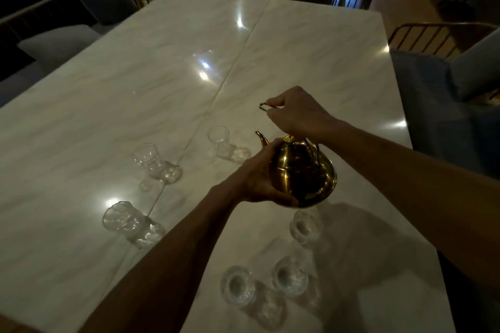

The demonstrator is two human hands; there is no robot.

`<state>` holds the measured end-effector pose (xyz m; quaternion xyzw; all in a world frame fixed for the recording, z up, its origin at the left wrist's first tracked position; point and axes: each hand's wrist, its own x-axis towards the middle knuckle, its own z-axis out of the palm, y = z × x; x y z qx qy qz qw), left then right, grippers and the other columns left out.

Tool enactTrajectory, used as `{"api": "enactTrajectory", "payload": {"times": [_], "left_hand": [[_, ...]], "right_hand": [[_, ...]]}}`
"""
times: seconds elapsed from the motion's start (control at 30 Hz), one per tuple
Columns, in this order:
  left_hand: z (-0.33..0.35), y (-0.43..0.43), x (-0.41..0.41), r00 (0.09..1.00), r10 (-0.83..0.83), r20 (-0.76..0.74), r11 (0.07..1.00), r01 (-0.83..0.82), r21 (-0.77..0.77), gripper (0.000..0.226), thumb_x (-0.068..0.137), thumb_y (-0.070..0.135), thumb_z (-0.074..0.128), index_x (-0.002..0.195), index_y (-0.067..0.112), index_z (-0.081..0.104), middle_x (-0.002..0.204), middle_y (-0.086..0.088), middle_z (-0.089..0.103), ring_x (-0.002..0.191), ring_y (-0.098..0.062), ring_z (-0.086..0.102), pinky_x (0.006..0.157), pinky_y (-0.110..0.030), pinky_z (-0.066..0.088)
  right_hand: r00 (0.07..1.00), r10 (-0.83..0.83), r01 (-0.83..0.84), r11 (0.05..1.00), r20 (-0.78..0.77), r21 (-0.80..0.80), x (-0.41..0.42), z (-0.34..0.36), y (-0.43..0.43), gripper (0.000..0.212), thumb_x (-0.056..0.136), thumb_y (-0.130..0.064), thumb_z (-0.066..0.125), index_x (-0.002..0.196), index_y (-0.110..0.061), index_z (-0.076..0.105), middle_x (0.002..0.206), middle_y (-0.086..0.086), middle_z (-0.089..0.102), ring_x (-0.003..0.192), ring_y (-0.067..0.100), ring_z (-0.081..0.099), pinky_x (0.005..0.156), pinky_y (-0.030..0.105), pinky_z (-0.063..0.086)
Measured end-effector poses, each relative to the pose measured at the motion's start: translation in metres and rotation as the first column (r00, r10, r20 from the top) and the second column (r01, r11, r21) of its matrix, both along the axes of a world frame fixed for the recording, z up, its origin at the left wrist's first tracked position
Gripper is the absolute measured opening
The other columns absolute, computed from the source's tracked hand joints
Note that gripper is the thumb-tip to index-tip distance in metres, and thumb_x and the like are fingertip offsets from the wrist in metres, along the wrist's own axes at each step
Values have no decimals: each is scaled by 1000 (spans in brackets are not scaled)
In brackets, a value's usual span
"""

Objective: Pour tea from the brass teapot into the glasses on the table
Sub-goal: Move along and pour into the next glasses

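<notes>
So the brass teapot (303,170) is up off the counter (135,89) right now, held over the near right part of the marble top, just above one of the glasses. The right hand (295,113) is pinched closed round the thin wire handle (263,106) up top, and the left hand (259,178) is cupped under and around the belly, fingers wrapped, palm on the metal. The spout (261,137) points away toward the far glass (219,139).

My take on handling: polished brass like that looks slick, and if there's hot tea inside, the belly won't be fun to palm for long. It's rigid and probably has some heft when full, so that skinny bail handle is going to swing and dig into the fingers. I'd carry the weight on the handle and use the other hand only to steady or tip from low on the body.

I count six glasses: two off to the left (146,157) (121,216), the far one, one under the pot (304,226), and two close in (238,285) (289,276). All look empty as far as I can tell in this dim light. They're thin, clear and tip-prone, so pour slow and keep the spout low.
</notes>
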<state>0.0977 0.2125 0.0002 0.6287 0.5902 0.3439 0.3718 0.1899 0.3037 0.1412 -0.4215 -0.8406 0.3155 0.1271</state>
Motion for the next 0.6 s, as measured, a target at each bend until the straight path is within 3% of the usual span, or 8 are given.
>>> {"api": "enactTrajectory", "payload": {"times": [0.13,0.27,0.43,0.47,0.53,0.6], "left_hand": [[-6,-6,-32,1000,-3,0,1000,3,-18,125,56,52,95,158,32,25,153,7,49,142,-16,50,113,-49,50],[-17,-7,-64,1000,-22,-21,1000,22,-15,126,56,56,93,159,30,24,155,5,47,142,-18,49,113,-49,49],[-27,-5,-98,999,-43,7,999,43,-29,124,59,47,94,159,27,24,155,4,47,141,-17,48,115,-45,48],[-30,-4,-104,999,-47,13,998,48,-38,124,60,45,95,159,28,23,155,4,46,142,-17,48,115,-46,48],[-35,-1,-114,998,-52,25,997,54,-56,125,60,43,96,159,30,21,156,4,45,142,-18,47,115,-48,47],[-39,3,-122,998,-52,46,995,56,-79,127,58,46,95,159,31,21,156,5,46,142,-19,48,115,-49,48]], "right_hand": [[1000,-4,4,1000,7,-12,-32,-6,-3,41,91,-17,56,132,-14,60,137,6,59,116,19,59,85,26,48],[999,-19,20,999,31,-39,-64,-15,-3,42,92,-15,56,134,-14,58,140,6,57,123,18,55,84,23,40],[997,-34,38,997,72,-59,-103,-27,-1,42,91,-16,57,133,-15,59,138,5,58,112,17,60,82,25,47],[996,-33,39,997,78,-70,-109,-29,0,42,91,-16,56,133,-14,59,137,6,59,106,16,62,80,24,47],[995,-32,40,995,91,-90,-122,-33,2,41,92,-14,55,133,-13,59,129,9,63,77,9,60,63,18,43],[993,-41,54,992,113,-115,-133,-36,5,40,92,-11,53,132,-11,60,104,7,69,57,6,50,49,18,37]]}}
